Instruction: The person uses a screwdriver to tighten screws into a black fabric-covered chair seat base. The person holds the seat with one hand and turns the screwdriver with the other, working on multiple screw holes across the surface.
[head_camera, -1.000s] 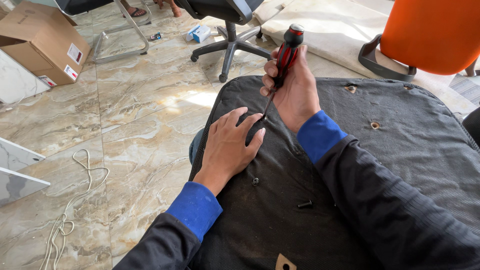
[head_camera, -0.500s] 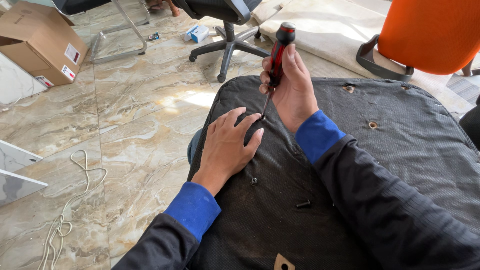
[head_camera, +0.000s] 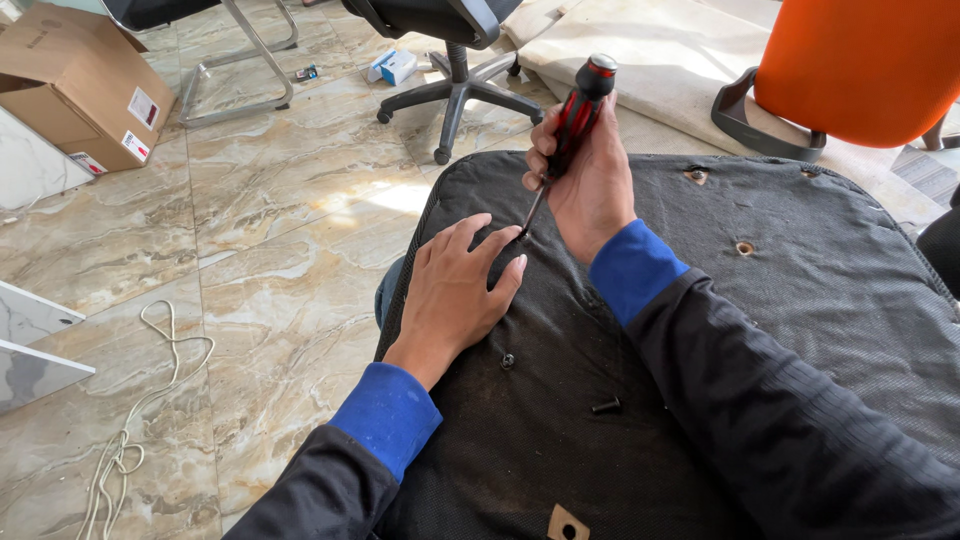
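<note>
screwdriver (head_camera: 577, 112) red-black | seat panel (head_camera: 800, 300) black, perhaps mesh-textured | chair (head_camera: 860, 60) orange

Both arms are in a dark, almost black jacket with a finely ribbed, slightly grainy weave, kinda workwear looking. Each sleeve ends in a bright blue knit cuff, sitting snug at the wrist well back from the fingers. The left hand (head_camera: 455, 295) and right hand (head_camera: 590, 185) are both bare, no gloves. That's 2 matching cuffs, no logos or markings showing anywhere.
</note>
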